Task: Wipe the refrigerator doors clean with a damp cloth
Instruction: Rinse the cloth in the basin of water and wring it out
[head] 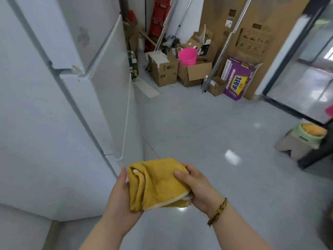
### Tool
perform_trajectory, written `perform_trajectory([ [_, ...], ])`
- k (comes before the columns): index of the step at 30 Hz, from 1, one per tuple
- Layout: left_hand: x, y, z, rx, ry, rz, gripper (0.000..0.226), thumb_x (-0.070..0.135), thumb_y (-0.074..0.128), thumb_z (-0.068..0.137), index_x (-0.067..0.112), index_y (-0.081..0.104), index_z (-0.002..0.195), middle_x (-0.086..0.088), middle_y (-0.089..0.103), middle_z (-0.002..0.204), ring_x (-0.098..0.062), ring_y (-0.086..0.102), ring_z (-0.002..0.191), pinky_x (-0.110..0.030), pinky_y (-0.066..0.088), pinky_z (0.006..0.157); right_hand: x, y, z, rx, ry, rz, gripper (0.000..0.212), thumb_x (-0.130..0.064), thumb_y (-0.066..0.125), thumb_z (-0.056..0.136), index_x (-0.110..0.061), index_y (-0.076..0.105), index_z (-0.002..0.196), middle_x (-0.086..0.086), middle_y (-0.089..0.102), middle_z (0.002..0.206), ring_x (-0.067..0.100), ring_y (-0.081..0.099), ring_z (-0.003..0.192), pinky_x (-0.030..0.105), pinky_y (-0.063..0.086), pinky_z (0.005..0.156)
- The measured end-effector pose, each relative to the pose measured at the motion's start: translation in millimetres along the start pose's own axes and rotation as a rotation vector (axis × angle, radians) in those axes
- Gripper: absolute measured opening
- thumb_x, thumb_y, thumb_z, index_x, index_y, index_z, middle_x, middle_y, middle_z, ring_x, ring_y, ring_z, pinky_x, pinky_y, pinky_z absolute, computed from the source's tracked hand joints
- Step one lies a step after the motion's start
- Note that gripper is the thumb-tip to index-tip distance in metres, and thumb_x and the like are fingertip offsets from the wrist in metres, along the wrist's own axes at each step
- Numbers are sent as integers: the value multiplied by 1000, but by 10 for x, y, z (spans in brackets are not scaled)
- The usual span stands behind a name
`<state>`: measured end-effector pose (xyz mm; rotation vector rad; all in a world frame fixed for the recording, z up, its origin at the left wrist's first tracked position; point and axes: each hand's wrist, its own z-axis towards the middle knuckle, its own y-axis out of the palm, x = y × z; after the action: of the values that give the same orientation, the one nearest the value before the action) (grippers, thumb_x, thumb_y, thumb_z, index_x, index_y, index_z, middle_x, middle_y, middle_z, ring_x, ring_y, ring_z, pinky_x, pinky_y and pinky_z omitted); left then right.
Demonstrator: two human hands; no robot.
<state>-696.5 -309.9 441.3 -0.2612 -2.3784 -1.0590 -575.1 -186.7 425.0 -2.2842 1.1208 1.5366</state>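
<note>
a folded yellow cloth (158, 184), thick and nubby like terry with a pale edge trim, sits between both hands just right of the white refrigerator (45, 114) and apart from its doors. the left hand (121, 197) cups the cloth's rolled left side from below, and the right hand (193, 184) pinches its right edge, thumb on top. a braided bracelet (217, 212) circles the right wrist. the refrigerator's smooth doors meet at a seam with a chipped, yellowed corner (77, 69). well beyond the refrigerator, on the glossy grey floor (207, 132), stand brown cardboard boxes (163, 70), one open one holding a round pink plastic bucket (187, 55). far right of the refrigerator, a pale green basin (310, 132) holding something orange rests on a beige stool (295, 147).
</note>
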Motion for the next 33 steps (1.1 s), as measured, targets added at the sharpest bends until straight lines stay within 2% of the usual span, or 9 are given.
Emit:
perform_trajectory([
  [2,-70,87,31,-30,-47,194,71,65,23,85,9,61,106,-15,67,106,-29,60,101,-42,43,88,-21,-89,-196,131,-72,4,42,-31,65,60,-25,55,100,0,62,103,14,61,89,24,53,66],
  [3,-137,169,38,-54,-45,352,63,61,28,86,12,60,108,-12,66,109,-26,60,102,-39,44,87,0,-134,-289,196,-101,13,42,-30,66,60,-26,54,100,-1,61,103,12,60,88,23,53,65],
  [6,-400,457,75,-68,72,802,6,27,59,85,23,59,89,3,64,95,-11,59,84,-25,45,66,161,-304,-598,400,-169,96,33,-22,69,79,-26,52,107,-3,59,107,10,58,89,22,52,64],
  [7,-532,554,104,-87,78,888,8,19,64,82,22,58,88,3,63,91,-11,58,81,-25,44,62,247,-394,-722,473,-187,149,27,-20,63,85,-26,51,109,-5,58,107,8,57,90,21,52,65],
  [13,-1370,1114,292,-352,-107,964,16,8,57,86,11,59,102,-9,66,103,-23,63,91,-32,50,72,643,-1131,-1491,810,-232,429,30,-20,51,91,-16,51,121,3,59,118,17,59,102,34,50,87],
  [20,-2658,2039,374,-683,-346,1099,13,6,50,89,13,61,87,6,72,65,-7,68,60,-19,53,50,1158,-2111,-2178,909,-288,831,55,-31,60,72,-3,53,118,17,64,116,31,60,108,50,44,97],
  [24,-3451,2561,537,-695,-443,1233,9,12,51,90,13,60,93,-2,68,88,-18,63,82,-30,49,66,1290,-2832,-2442,1019,-273,890,50,-30,60,73,-1,57,114,18,66,110,32,62,103,54,43,97],
  [28,-4152,2972,733,-676,-375,1471,33,27,52,91,9,53,119,-9,60,115,-27,56,104,-36,46,86,1325,-3415,-2638,1211,-227,870,34,-20,58,86,-3,54,116,17,63,114,31,59,105,46,48,92],
  [33,-4975,3363,899,-741,-380,1649,38,31,53,90,10,51,121,-8,57,118,-24,53,103,-35,45,86,1446,-4043,-2782,1387,-210,979,16,-19,55,90,-11,57,103,9,65,100,25,60,93,37,50,75],
])
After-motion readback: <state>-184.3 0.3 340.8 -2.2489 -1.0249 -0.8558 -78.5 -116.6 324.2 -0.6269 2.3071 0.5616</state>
